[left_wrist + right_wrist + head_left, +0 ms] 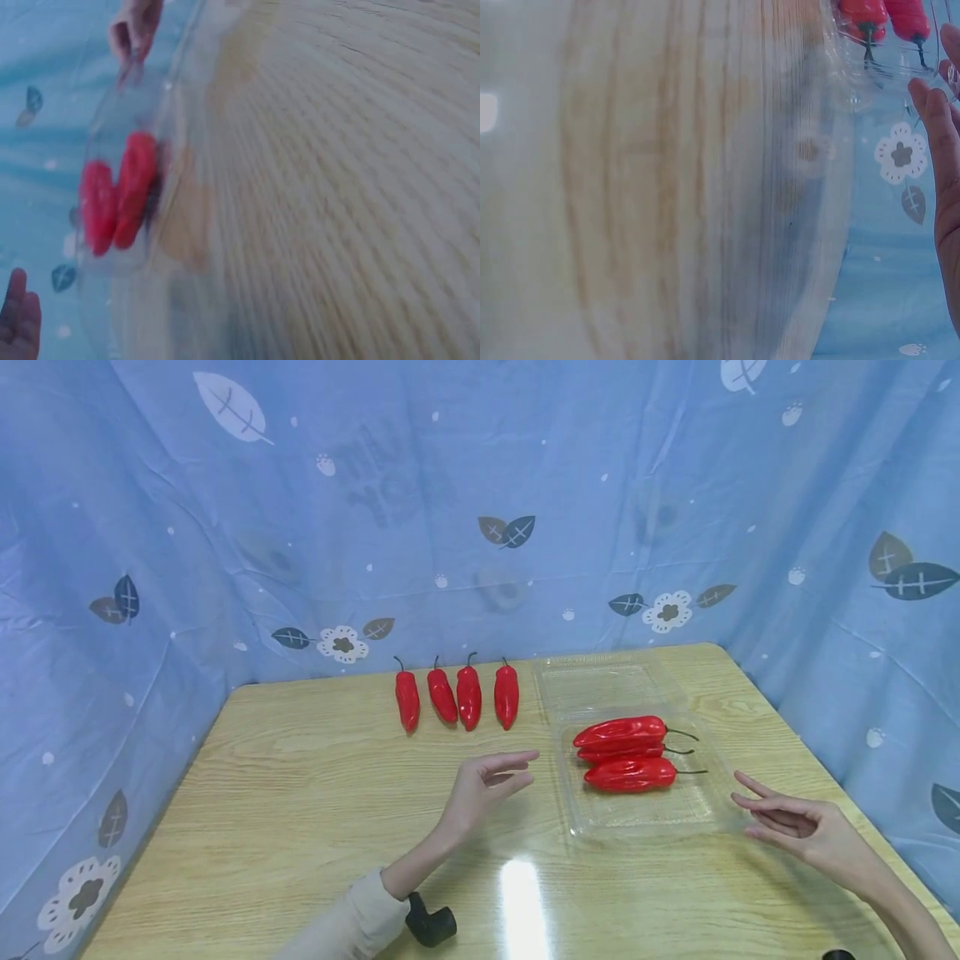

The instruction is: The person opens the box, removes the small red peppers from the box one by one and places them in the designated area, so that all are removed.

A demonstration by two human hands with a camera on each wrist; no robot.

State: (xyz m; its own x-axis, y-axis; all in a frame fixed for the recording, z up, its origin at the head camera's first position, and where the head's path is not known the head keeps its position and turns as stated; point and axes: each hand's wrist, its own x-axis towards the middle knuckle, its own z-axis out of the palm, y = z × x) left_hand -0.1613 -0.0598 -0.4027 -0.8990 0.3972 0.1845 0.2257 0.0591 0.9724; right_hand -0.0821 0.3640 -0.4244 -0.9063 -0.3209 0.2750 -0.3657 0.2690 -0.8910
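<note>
A clear plastic box (637,825) lies on the table with its hinged lid (600,681) folded back towards the curtain. Three red chili peppers (630,774) lie side by side in the box, green stems pointing right. My left hand (474,793) hovers left of the box, fingers extended and loosely bent, holding nothing; its fingertips (28,315) show at the edge of the left wrist view. My right hand (813,835) is at the box's right edge, thumb and fingers apart; whether its fingertips (936,109) touch the rim I cannot tell.
Several more red chili peppers (468,697) stand in a row at the table's back, left of the lid, stems towards the curtain. A blue patterned curtain (420,527) surrounds the wooden table (285,793). A black object (431,927) is by my left wrist.
</note>
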